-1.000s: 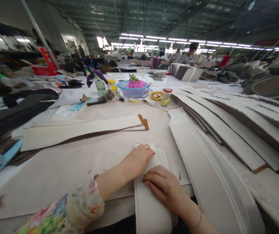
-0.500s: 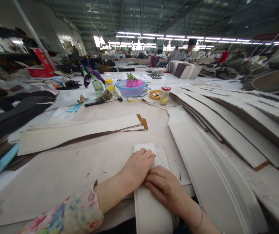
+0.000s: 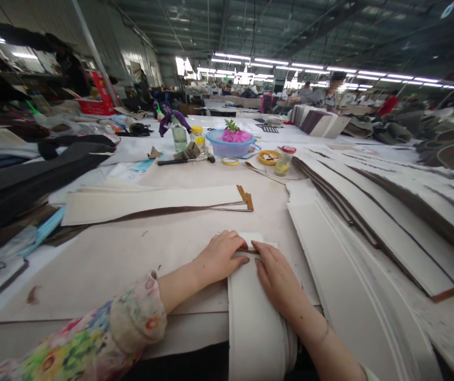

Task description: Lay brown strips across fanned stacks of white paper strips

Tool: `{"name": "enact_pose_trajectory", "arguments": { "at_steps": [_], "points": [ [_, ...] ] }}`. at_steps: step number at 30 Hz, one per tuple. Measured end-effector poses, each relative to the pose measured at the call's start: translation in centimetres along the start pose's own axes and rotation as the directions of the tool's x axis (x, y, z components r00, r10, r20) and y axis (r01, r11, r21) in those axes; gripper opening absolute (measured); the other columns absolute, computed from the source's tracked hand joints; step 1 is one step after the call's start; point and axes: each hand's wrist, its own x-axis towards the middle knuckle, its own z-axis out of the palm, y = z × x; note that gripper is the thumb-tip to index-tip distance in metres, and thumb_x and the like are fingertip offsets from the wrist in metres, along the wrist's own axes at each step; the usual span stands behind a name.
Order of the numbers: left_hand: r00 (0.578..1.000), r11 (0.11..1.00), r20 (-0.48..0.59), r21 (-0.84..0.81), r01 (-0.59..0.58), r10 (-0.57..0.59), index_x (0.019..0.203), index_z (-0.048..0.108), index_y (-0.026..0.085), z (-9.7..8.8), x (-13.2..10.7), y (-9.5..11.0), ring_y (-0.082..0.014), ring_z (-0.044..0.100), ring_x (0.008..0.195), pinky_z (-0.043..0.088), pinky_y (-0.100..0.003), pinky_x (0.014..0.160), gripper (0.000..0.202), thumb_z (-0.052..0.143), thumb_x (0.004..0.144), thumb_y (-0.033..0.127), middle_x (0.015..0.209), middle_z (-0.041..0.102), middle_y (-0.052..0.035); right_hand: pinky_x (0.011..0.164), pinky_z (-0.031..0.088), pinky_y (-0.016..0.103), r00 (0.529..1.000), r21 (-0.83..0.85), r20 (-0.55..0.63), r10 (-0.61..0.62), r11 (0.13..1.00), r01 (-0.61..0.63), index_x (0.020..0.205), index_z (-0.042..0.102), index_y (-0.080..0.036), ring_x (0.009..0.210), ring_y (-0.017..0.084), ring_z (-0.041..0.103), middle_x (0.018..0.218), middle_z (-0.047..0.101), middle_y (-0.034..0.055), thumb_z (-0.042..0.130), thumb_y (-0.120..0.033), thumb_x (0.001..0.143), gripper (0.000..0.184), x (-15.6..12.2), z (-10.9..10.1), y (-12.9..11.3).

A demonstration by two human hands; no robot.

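A long white strip of stiff material (image 3: 253,312) lies across the near table edge and hangs over it. My left hand (image 3: 221,256) rests on the strip's far left corner with curled fingers pressing it down. My right hand (image 3: 277,275) lies flat on the strip's right side, fingers stretched toward the far end. The fingertips of both hands nearly meet at the strip's far end, where a thin dark edge shows. A floral sleeve covers my left forearm.
A stack of white and brown strips (image 3: 151,203) lies beyond my hands. Many long strips (image 3: 373,222) fan out on the right. A blue bowl (image 3: 230,144), jars (image 3: 283,159), a brush (image 3: 185,160) and dark material (image 3: 32,177) sit farther back and left. People work in the distance.
My right hand has slid forward along the strip to its far end, and the left hand shifted slightly so both meet there. The camera view has shifted a little.
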Motion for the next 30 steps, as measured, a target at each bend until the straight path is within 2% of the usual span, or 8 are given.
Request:
{"name": "enact_pose_trajectory", "arguments": {
  "at_steps": [6,10,13,15,18,22,25,30],
  "points": [
    [0.999,0.99,-0.028,-0.14,-0.029,0.026,0.092,0.055,0.017,-0.1,-0.7,-1.2,-0.0171,0.048,0.092,0.038,-0.03,0.084,0.018,0.059,0.075,0.024,0.094,0.055,-0.0028,0.082,0.043,0.042,0.993,-0.114,0.113,-0.044,0.992,0.057,0.115,0.048,-0.018,0.095,0.023,0.051,0.102,0.056,0.0097,0.04,-0.017,0.085,0.031,0.6,-0.8,0.1],
    [0.997,0.99,-0.036,-0.121,-0.073,0.069,0.086,0.054,0.016,0.0,-0.8,-1.0,-0.0169,0.048,0.089,0.039,-0.029,0.081,0.013,0.056,0.079,0.027,0.091,0.054,-0.0035,0.08,0.042,0.042,0.985,-0.138,0.156,-0.07,0.986,0.092,0.107,0.053,-0.019,0.091,0.023,0.05,0.097,0.056,0.0082,0.044,-0.021,0.086,0.023,1.1,-1.1,-0.3],
    [0.995,0.994,-0.034,-0.056,-0.096,0.095,0.081,0.054,0.016,0.0,-1.0,-0.8,-0.0173,0.047,0.085,0.039,-0.029,0.077,0.016,0.049,0.083,0.03,0.088,0.053,-0.0044,0.079,0.042,0.04,0.974,-0.159,0.19,-0.125,0.975,0.156,0.101,0.054,-0.019,0.087,0.022,0.05,0.091,0.056,0.0074,0.042,-0.019,0.087,0.019,1.4,-1.2,-0.6],
    [0.994,0.993,-0.031,-0.044,-0.107,0.105,0.082,0.055,0.016,0.0,-1.2,-1.0,-0.0171,0.047,0.084,0.039,-0.029,0.076,0.018,0.047,0.085,0.031,0.088,0.053,-0.0045,0.078,0.043,0.04,0.965,-0.183,0.211,-0.154,0.964,0.194,0.099,0.055,-0.019,0.085,0.022,0.05,0.087,0.056,0.0074,0.041,-0.019,0.088,0.018,1.4,-1.2,-0.8],
    [0.989,0.983,-0.027,-0.107,-0.149,0.146,0.091,0.056,0.017,-0.2,-1.5,-1.7,-0.0165,0.047,0.088,0.038,-0.028,0.079,0.017,0.05,0.083,0.031,0.09,0.053,-0.0038,0.076,0.043,0.04,0.964,-0.214,0.223,-0.147,0.957,0.195,0.1,0.054,-0.018,0.085,0.023,0.051,0.085,0.056,0.0077,0.042,-0.021,0.088,0.018,1.4,-1.4,-0.9],
    [0.993,0.977,-0.036,-0.175,-0.121,0.116,0.093,0.055,0.016,-0.6,-1.9,-2.8,-0.0164,0.047,0.088,0.039,-0.026,0.078,0.024,0.057,0.078,0.034,0.09,0.053,-0.0038,0.078,0.043,0.041,0.963,-0.198,0.24,-0.121,0.965,0.171,0.103,0.052,-0.018,0.088,0.023,0.05,0.09,0.055,0.0074,0.045,-0.021,0.086,0.019,1.6,-1.6,-0.9],
    [0.994,0.978,-0.039,-0.18,-0.105,0.099,0.091,0.055,0.016,-0.7,-2.2,-3.0,-0.0164,0.048,0.087,0.039,-0.026,0.077,0.024,0.056,0.078,0.036,0.09,0.053,-0.0039,0.08,0.044,0.041,0.952,-0.143,0.282,-0.116,0.976,0.162,0.107,0.051,-0.018,0.091,0.023,0.049,0.095,0.054,0.0077,0.045,-0.015,0.085,0.023,2.0,-1.6,-1.2],
    [0.99,0.985,-0.017,-0.098,-0.142,0.141,0.086,0.055,0.015,-0.5,-2.2,-2.8,-0.017,0.048,0.086,0.039,-0.027,0.077,0.023,0.049,0.083,0.037,0.087,0.054,-0.0045,0.08,0.044,0.039,0.938,-0.099,0.308,-0.161,0.975,0.2,0.111,0.05,-0.018,0.091,0.022,0.048,0.095,0.053,0.008,0.042,-0.009,0.084,0.029,2.2,-1.1,-1.7]
  ]
}}
